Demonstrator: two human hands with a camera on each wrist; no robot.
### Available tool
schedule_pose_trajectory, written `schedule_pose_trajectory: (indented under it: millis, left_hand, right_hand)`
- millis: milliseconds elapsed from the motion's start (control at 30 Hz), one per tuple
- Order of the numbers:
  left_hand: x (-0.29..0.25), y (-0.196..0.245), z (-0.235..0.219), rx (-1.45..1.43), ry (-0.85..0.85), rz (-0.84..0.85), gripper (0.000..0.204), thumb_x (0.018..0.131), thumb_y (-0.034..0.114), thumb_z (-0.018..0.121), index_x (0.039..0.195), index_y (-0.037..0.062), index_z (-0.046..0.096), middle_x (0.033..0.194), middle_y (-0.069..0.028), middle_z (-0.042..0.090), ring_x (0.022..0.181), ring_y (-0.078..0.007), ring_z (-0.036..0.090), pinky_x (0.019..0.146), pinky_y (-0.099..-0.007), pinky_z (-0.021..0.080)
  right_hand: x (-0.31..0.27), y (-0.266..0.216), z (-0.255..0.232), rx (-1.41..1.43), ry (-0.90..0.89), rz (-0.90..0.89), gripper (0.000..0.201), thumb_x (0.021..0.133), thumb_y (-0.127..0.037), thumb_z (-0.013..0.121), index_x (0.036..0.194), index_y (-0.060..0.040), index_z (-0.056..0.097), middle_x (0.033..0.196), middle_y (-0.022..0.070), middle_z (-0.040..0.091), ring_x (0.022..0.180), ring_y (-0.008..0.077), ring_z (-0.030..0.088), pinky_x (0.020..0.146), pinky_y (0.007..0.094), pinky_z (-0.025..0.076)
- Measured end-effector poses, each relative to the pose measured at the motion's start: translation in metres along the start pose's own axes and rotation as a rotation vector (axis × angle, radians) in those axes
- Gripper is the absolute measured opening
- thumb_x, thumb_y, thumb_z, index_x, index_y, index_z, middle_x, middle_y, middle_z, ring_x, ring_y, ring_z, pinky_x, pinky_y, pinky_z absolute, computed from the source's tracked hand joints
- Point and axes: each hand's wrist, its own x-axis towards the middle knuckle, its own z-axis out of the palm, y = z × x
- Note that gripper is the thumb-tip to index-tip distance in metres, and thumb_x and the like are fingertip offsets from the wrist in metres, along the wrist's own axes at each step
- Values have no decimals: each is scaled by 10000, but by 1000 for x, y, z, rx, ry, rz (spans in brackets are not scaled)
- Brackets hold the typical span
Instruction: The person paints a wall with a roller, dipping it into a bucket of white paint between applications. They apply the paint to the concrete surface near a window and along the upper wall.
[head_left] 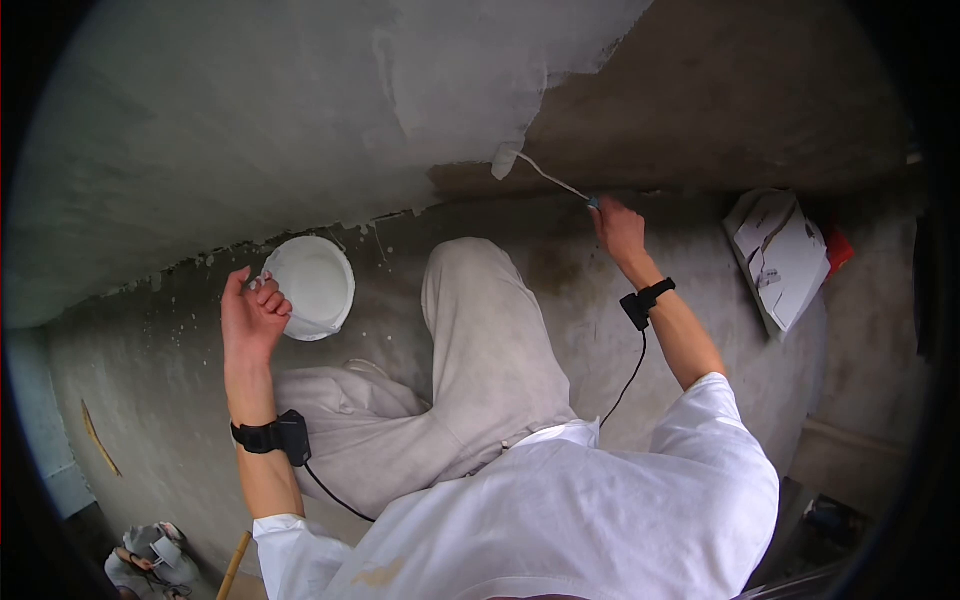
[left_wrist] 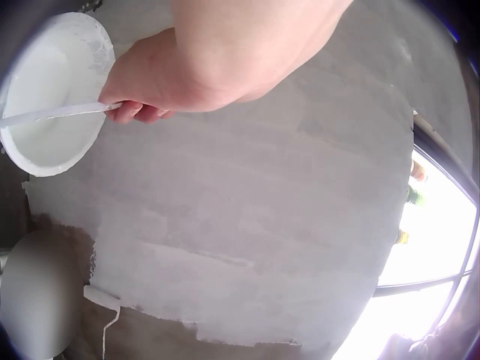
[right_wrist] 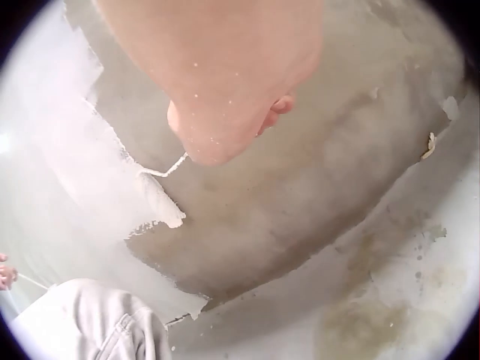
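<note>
The right hand (head_left: 622, 232) grips the blue-ended handle of a small paint roller (head_left: 504, 161), whose white head lies against the wall at the edge of the pale coating. In the right wrist view, the back of the right hand (right_wrist: 225, 112) hides its grip, and the roller head (right_wrist: 166, 204) shows below it. Curled beside a white bucket (head_left: 335, 300), the left hand (head_left: 255, 315) holds a thin white stick. The left wrist view shows this stick (left_wrist: 56, 113) running from the left hand (left_wrist: 150, 79) across the bucket (left_wrist: 97, 45) of white paint.
Bare brown wall (head_left: 700, 110) adjoins the coated part. A bent knee (head_left: 485, 290) stands between the hands. On the floor are a white cardboard piece (head_left: 780, 260) with a red item (head_left: 838, 250) at right, and a thin stick (head_left: 98, 438) at left. A bright window (left_wrist: 431, 225) appears in the left wrist view.
</note>
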Motion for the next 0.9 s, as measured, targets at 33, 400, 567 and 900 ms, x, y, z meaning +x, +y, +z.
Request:
schedule_pose_trajectory:
  millis: [33,400,567,900]
  left_hand:
    - [0,0,0,1,8,0,252,862,305,547,818,72,463,596,33,304,542,-108,284,554,-270,268]
    - [3,1,2,17,69,-14,263,859,312,549,802,65,478,590,38,295,535,-102,270,551,-267,254]
    - [4,3,-1,29,44,-19,260,857,314,553,802,70,483,588,41,293,534,-100,269,556,-268,255]
    - [3,0,1,28,99,-9,254,874,314,544,851,64,503,602,41,312,544,-99,266,558,-267,245]
  right_hand:
    - [3,-11,4,8,-8,-22,213,902,-291,567,933,-84,527,794,154,630,691,391,627,559,502,487]
    - [54,-108,47,64,-113,-203,229,866,-276,602,993,-90,559,858,144,643,752,361,648,589,482,522]
    - [36,-54,42,14,-96,-99,212,882,-285,586,984,-102,549,828,138,651,744,359,652,591,483,521]
    - [-10,29,41,-33,-58,73,217,900,-308,563,932,-96,535,805,157,639,722,385,636,570,509,492]
